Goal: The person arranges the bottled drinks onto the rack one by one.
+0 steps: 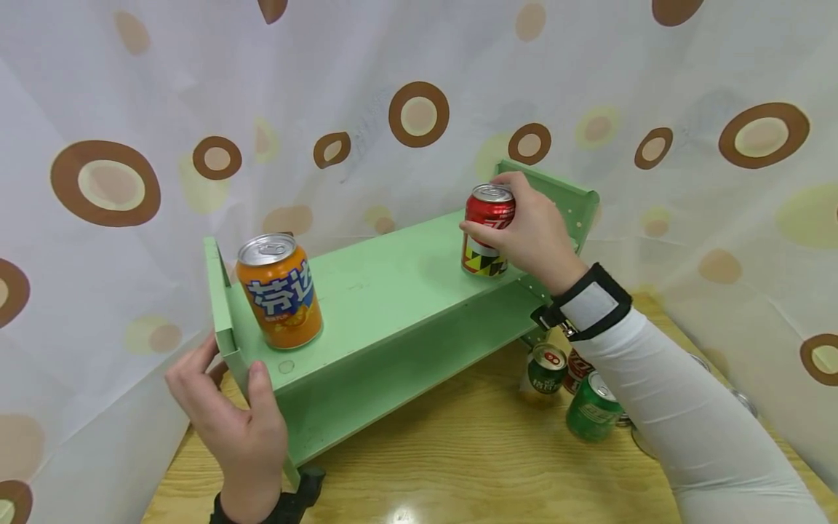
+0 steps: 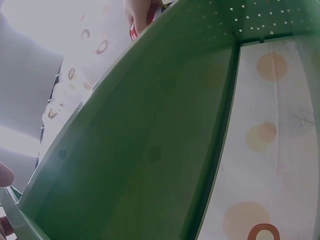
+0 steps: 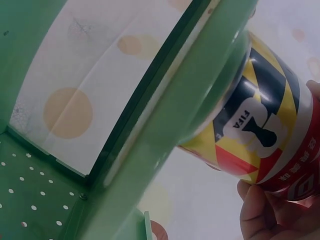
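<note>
Head: sleeve (image 1: 694, 415) across cans (image 1: 591, 416) beside shelf (image 1: 386, 280)

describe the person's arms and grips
The right sleeve is white, ending at a black strap with a pale panel and a small metallic piece. The left grip has a black wristband behind it; no left sleeve shows. Both it and the right grip are ungloved.
</note>
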Motion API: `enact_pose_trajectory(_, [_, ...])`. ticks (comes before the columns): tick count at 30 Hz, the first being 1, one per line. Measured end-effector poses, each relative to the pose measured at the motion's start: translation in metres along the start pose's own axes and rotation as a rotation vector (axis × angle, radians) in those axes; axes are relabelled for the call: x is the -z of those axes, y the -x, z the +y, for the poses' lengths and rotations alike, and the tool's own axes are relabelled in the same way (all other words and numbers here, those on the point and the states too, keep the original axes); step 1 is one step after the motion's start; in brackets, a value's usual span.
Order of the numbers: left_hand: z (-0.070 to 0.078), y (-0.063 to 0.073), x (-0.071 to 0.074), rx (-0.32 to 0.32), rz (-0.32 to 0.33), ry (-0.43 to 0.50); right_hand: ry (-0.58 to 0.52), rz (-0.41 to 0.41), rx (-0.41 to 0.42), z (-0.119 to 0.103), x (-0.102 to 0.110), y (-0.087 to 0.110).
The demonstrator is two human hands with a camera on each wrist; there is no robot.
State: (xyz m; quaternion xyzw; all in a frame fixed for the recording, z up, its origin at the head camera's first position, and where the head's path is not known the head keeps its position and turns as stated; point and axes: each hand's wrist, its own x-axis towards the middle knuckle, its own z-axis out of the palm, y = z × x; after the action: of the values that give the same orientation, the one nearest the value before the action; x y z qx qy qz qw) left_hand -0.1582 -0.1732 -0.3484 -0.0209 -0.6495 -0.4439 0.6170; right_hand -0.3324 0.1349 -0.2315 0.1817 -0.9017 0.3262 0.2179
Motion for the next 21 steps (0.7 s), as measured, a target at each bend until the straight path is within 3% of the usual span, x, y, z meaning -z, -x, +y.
enact_pose_trajectory(21, [-0.0041,0.0014,-0.0005,0.004,-0.029,-0.031,-0.039,0.006,-0.006,0.0025,-0.0054,0.0022])
